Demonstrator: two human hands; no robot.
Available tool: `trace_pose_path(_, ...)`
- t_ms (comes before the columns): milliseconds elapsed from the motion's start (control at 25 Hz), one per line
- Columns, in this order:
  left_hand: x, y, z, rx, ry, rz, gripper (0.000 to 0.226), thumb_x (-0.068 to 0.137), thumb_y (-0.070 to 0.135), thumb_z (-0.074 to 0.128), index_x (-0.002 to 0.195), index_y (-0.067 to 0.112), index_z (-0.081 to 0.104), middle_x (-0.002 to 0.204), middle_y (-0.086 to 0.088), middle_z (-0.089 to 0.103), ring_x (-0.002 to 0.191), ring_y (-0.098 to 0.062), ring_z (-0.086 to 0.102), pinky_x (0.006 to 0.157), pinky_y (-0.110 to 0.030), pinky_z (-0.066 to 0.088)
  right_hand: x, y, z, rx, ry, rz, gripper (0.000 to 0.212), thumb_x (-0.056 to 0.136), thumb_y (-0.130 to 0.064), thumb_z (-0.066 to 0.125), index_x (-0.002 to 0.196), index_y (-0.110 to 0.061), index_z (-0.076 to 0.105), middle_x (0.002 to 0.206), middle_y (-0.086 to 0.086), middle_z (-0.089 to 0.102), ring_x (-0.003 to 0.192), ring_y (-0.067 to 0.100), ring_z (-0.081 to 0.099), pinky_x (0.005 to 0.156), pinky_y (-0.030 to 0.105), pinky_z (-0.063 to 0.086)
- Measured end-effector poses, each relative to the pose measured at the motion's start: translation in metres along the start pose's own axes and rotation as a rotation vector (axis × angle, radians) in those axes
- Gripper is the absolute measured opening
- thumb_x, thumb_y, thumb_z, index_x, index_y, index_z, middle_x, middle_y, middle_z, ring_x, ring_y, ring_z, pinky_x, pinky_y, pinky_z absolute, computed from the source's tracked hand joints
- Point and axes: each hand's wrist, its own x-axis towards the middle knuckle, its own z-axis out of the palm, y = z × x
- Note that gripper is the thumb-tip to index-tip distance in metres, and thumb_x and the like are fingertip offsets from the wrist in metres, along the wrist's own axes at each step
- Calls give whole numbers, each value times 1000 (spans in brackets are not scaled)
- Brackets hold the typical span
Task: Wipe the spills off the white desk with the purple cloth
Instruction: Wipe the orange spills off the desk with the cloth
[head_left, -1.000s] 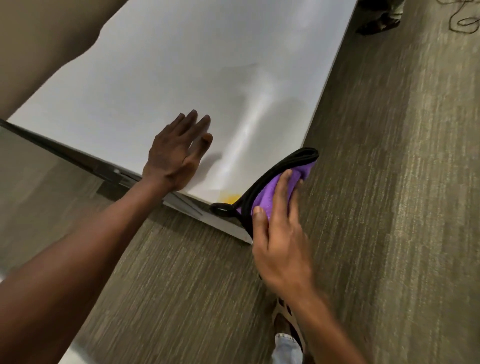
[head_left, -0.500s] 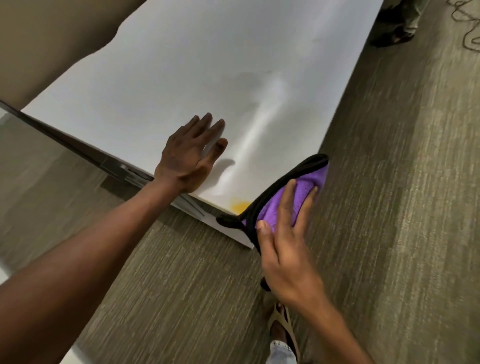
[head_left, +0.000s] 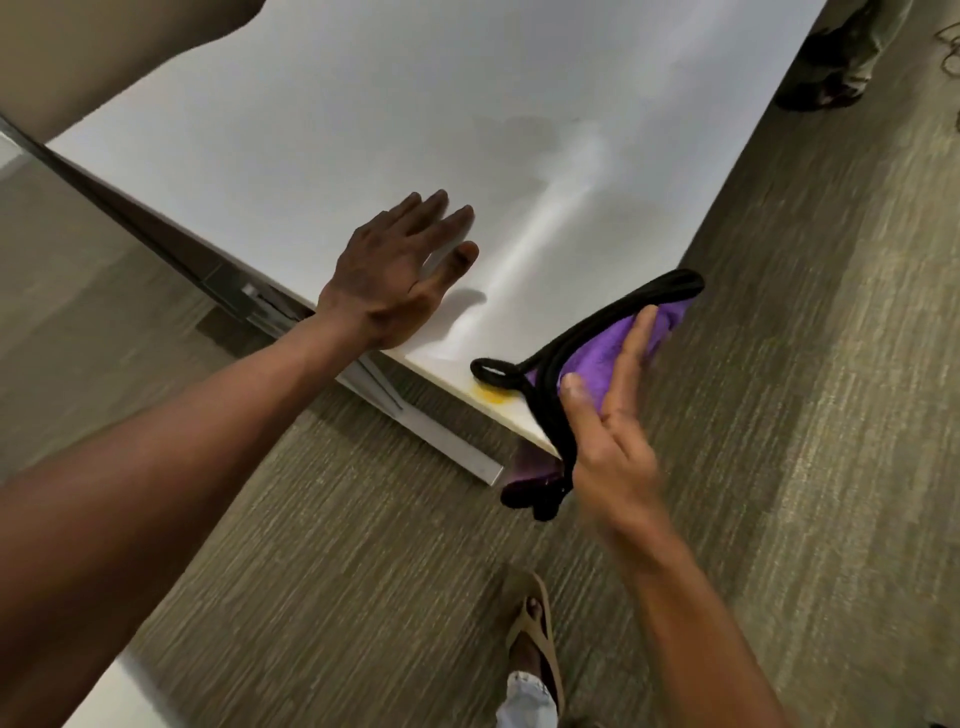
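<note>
The white desk (head_left: 426, 119) fills the upper part of the view, its near corner pointing toward me. A small yellow spill (head_left: 491, 397) lies at that corner, and a faint wet streak runs up the desk from it. The purple cloth (head_left: 597, 358), edged in black, drapes over the corner just right of the spill, with part of it hanging below the edge. My right hand (head_left: 613, 441) presses on the cloth with straight fingers. My left hand (head_left: 400, 275) rests flat on the desk near its left edge, fingers straight.
Grey-brown carpet (head_left: 779, 415) surrounds the desk. My foot in a sandal (head_left: 535, 644) stands below the corner. Another person's feet (head_left: 836, 73) are at the top right, beside cables on the floor. A beige wall (head_left: 104, 47) shows at the top left.
The cloth under my right hand has shifted slightly over the desk corner, and more of the black-edged cloth now hangs below the edge. My left hand stays flat on the desk.
</note>
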Motion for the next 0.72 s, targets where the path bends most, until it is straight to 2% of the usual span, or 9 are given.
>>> trace_pose_path(40,0,0,0,-5,5,-2,73,97,77,14,157,42,35,169,7,25,158,-14,15,126,-47,19,-12,7,4,-90,-29,-88,72,106,-48,38,154,-56,-14,167,-14,-26,151,1,-21,121,27,-7)
trace_pose_path(80,-1,0,0,-9,11,-4,73,97,77,14,157,42,35,169,7,26,158,-14,15,126,-47,20,-19,15,3,-214,-47,-153,74,103,-53,36,157,-49,-15,165,-12,-33,150,4,-30,121,28,-11)
trace_pose_path(160,-2,0,-1,-17,14,-4,73,97,77,14,157,41,35,169,7,26,158,-14,14,126,-47,19,-15,21,-7,-574,-54,-216,78,98,-62,28,159,-40,-14,164,-3,-37,149,16,-37,122,48,-18)
trace_pose_path(200,-3,0,-1,-19,8,-5,72,98,76,15,157,41,35,169,7,25,158,-14,14,127,-47,18,-6,20,-14,-740,-65,-253,79,97,-65,26,160,-38,-12,164,-1,-37,149,21,-38,120,54,-21)
trace_pose_path(320,-3,1,-1,-24,-1,-10,68,100,73,17,158,41,34,169,7,24,158,-13,12,127,-46,17,42,6,-32,-984,-168,-287,78,96,-67,22,160,-40,-12,163,-8,-38,147,26,-42,117,56,-25)
trace_pose_path(440,-4,1,-1,-14,-18,-16,70,99,74,15,158,42,32,170,8,22,158,-13,11,127,-47,17,76,-5,-42,-962,-153,-254,80,95,-68,25,160,-40,-13,166,-10,-31,150,27,-36,122,62,-12)
trace_pose_path(560,-3,1,-2,-10,-20,-14,69,99,74,16,158,42,30,170,8,21,158,-12,10,127,-46,16,54,-3,-33,-696,-10,-257,76,99,-60,39,162,-26,14,172,-8,-13,157,18,-18,124,61,17)
trace_pose_path(640,-3,2,-3,-14,-21,-17,68,99,74,17,158,43,29,170,9,20,158,-11,9,127,-45,15,29,2,-31,-737,-4,-295,70,100,-56,40,159,-20,31,172,-3,3,158,15,-7,125,54,22)
trace_pose_path(720,-2,2,-3,-12,-24,-17,69,98,75,16,159,43,28,170,9,19,158,-11,8,128,-45,13,28,-1,-39,-868,-64,-381,65,100,-55,41,155,-20,38,167,-3,20,158,17,4,126,50,19)
